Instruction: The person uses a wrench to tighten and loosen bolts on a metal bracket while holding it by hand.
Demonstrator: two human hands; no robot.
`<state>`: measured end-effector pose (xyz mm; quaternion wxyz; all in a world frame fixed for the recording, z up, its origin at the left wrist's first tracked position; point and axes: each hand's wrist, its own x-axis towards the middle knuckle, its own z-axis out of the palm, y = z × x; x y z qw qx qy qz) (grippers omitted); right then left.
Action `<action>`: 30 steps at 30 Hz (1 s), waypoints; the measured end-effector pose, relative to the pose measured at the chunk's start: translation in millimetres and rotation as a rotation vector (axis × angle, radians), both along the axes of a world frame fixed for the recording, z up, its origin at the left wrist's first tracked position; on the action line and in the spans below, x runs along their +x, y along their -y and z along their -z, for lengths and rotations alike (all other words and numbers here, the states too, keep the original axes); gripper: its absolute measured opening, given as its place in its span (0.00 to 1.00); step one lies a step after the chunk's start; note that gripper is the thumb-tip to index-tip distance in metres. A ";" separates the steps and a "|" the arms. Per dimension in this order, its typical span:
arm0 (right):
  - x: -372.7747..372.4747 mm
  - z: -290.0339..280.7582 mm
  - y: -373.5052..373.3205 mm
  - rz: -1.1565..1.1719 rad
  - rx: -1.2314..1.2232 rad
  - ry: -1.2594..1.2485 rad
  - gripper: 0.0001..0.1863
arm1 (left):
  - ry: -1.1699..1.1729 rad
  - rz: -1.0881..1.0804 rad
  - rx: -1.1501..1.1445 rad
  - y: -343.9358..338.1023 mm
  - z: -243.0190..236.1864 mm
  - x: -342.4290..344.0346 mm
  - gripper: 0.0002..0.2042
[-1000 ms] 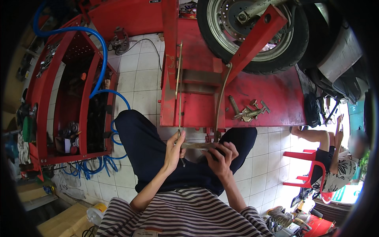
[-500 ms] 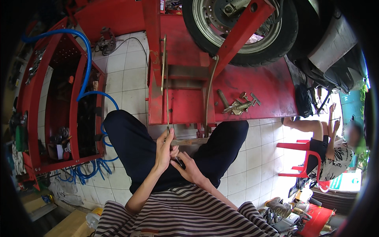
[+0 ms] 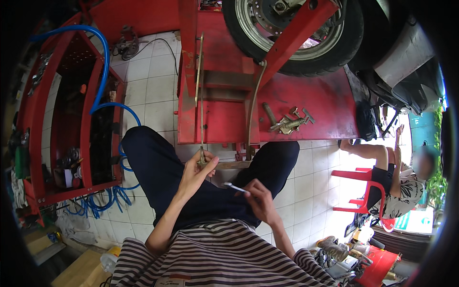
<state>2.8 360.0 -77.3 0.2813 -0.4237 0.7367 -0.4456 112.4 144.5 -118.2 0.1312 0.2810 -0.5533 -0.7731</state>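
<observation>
My left hand (image 3: 194,176) is closed around the near left corner of a metal frame, thumb lying along the top. A flat crossbar (image 3: 233,165) of this frame spans between my knees, joined to a thin straight rod (image 3: 202,117) on the left and a curved bar (image 3: 251,112) on the right. Over my right thigh, apart from the frame, my right hand (image 3: 261,201) pinches a small silver wrench (image 3: 235,187), its head pointing left toward the left hand. The nut or bolt at the frame's corner is hidden by my left fingers.
Ahead stands a red lift platform (image 3: 311,105) carrying a motorcycle wheel (image 3: 291,38) and a brass-coloured clamp tool (image 3: 289,123). Left is a red tool cart (image 3: 40,143) with a blue air hose (image 3: 104,52). A person sits on a red chair (image 3: 356,191) at right.
My right hand has pulled away from the frame's left corner, moving right with the wrench. My left hand stays at the corner, its thumb now tilted to the right.
</observation>
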 end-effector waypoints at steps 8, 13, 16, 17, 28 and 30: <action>-71.1 -86.9 53.0 0.460 -0.353 -0.126 0.07 | -0.013 -0.072 -0.109 -2.5 -16.3 -4.9 0.17; -108.7 -124.3 95.0 0.483 -0.543 0.124 0.06 | 0.011 -0.074 -0.132 3.4 -20.3 -7.0 0.18; -121.9 -131.4 105.5 0.450 -0.536 0.148 0.10 | 0.022 -0.077 -0.173 3.3 -16.4 -3.2 0.19; -126.7 -131.6 108.2 0.451 -0.540 0.135 0.11 | 0.029 -0.073 -0.214 4.6 -16.3 -3.1 0.21; -129.3 -104.6 132.4 0.412 -0.762 -0.522 0.09 | 0.094 -0.063 -0.419 3.1 -19.3 -2.1 0.23; -129.3 -101.2 135.8 0.393 -0.737 -0.697 0.06 | 0.084 -0.062 -0.440 4.2 -17.6 -2.0 0.23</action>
